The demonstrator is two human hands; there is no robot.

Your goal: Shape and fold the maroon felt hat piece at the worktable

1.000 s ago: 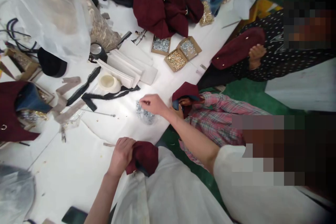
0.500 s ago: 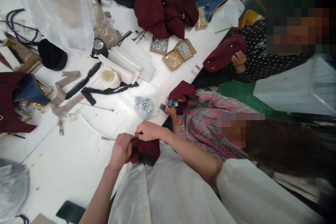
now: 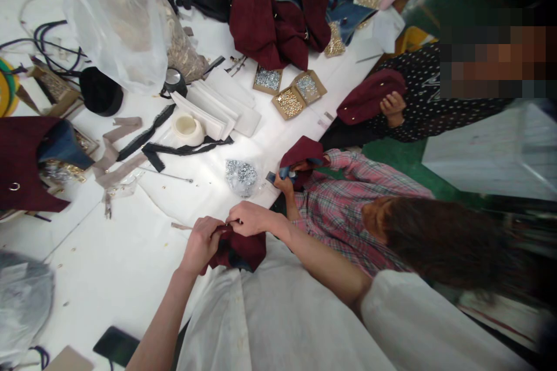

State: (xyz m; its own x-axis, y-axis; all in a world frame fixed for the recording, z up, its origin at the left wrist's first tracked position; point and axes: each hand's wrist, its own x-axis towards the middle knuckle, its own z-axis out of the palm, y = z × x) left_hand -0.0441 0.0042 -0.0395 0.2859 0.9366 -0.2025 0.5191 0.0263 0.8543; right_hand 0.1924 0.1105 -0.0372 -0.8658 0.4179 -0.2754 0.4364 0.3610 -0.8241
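Note:
A maroon fabric piece with a dark blue lining [image 3: 243, 248] is bunched at the table's front edge, against the grey shirt of the wearer. My left hand [image 3: 203, 242] pinches its upper edge from the left. Close beside it, my right hand [image 3: 247, 218] grips the same edge with bent fingers. Between the two hands a small shiny metal bit shows on the fabric; its exact kind is too small to tell. A thin beige strip [image 3: 180, 226] lies just left of the left hand. Beyond the hands sits a clear bag of silver metal fittings [image 3: 242, 177].
Small cardboard boxes of gold fittings [image 3: 288, 103] and silver fittings [image 3: 308, 87] stand farther back. A tape roll [image 3: 188, 129], a phone [image 3: 116, 346] and a maroon pile [image 3: 278, 23] are on the table. To the right, a person in plaid [image 3: 335, 208] and another in dots [image 3: 418, 93] hold maroon pieces.
The view has shifted slightly, so the table's items appear a little farther right. My hands stay on the maroon fabric piece, with the right fingers slightly changed in position.

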